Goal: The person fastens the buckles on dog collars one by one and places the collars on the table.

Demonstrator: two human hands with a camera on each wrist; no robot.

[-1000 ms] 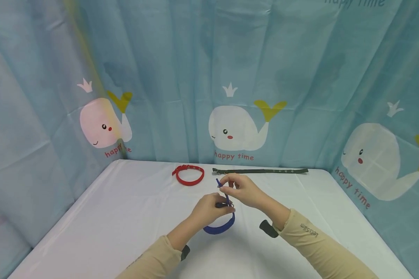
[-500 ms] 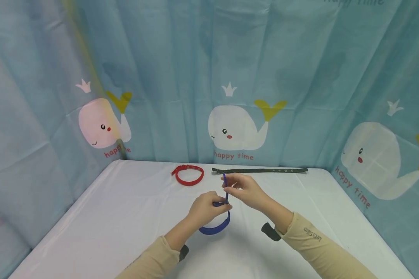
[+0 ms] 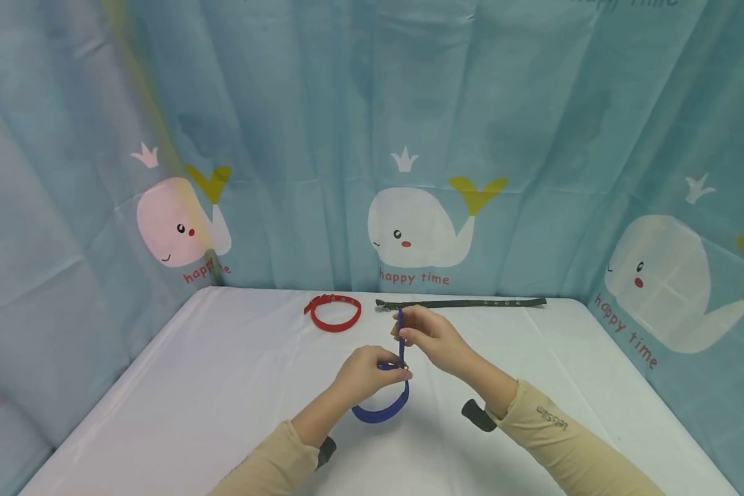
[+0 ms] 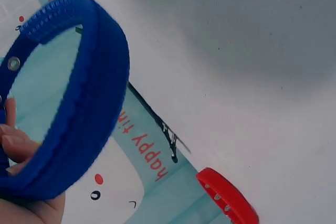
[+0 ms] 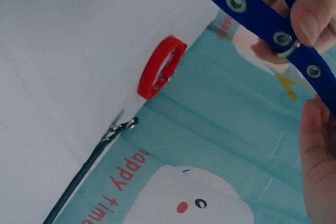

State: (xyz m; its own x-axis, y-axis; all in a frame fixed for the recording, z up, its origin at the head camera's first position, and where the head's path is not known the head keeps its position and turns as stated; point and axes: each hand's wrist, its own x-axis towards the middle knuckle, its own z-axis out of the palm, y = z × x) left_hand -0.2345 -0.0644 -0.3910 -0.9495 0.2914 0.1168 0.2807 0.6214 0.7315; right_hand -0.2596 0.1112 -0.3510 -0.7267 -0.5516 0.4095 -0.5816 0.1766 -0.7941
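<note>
Blue collar [image 3: 381, 417] is looped above the table [image 3: 223, 386], left hand [image 3: 364, 373] pinching near the buckle [image 5: 289, 51], right hand [image 3: 432, 336] pinching the free end [image 3: 401, 350]; looks threaded, pinning probably pending, green collar [image 3: 452, 304] lies unlooped.

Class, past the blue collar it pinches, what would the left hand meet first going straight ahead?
Probably the right hand or its forearm, judging by the head view, though depth is unclear.

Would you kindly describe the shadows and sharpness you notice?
Head: a soft shadow darkens the white tabletop beneath the looped blue fabric collar; left wrist: a broad, diffuse shadow greys the upper right; right wrist: the collar's metal eyelets look fairly sharp.
</note>
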